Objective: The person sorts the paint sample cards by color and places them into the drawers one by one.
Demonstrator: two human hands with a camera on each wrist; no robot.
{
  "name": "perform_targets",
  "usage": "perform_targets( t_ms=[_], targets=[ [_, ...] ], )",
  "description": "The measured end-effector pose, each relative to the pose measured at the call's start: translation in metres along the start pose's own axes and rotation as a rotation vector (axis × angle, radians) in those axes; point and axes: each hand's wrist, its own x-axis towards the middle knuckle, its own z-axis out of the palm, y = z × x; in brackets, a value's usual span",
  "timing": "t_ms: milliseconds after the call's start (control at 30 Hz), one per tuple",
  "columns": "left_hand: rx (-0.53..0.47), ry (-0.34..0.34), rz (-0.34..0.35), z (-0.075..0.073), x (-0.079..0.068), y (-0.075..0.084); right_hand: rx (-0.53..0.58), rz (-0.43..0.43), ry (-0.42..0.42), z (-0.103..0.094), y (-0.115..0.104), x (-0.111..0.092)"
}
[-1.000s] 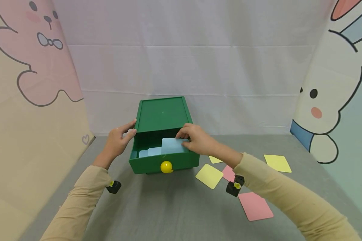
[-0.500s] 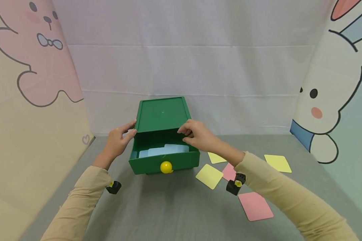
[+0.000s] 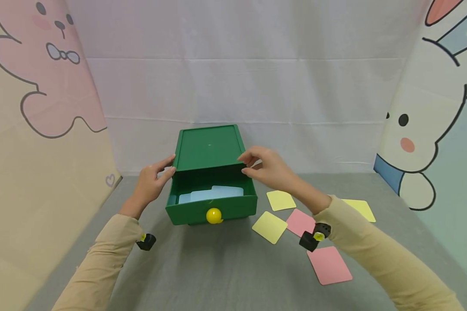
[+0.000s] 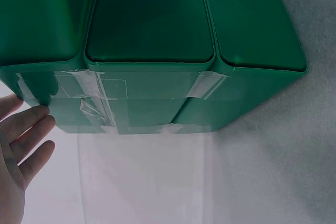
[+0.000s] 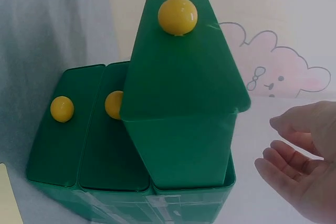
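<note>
A green drawer unit stands on the grey surface, with its top drawer pulled out. Several light blue cards stand inside against the drawer's front, which bears a round yellow knob. My left hand rests its extended fingertips at the unit's left side; in the left wrist view the fingers are spread by the green wall. Above the drawer's right side hovers my right hand, fingers loosely bent and nothing between them. From the right wrist view, the same hand sits beside the drawer, thumb and fingers apart.
To the right of the unit lie yellow cards and pink cards, flat on the surface. Two lower drawers with yellow knobs are closed. A pale cloth wall stands behind, with cartoon-printed panels on both sides.
My right hand has let go of a light blue card, which dropped lower among the others in the drawer, and has drawn back up and to the right. The left hand stays in place.
</note>
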Motion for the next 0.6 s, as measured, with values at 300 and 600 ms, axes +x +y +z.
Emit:
perform_targets(
  t_ms=[300, 600],
  targets=[
    [0.004, 0.001, 0.011, 0.001, 0.0, -0.001, 0.018, -0.018, 0.12, -0.009, -0.005, -0.022],
    [0.001, 0.001, 0.005, 0.001, 0.0, -0.002, 0.028, -0.085, 0.237, -0.001, -0.013, -0.049]
  ],
)
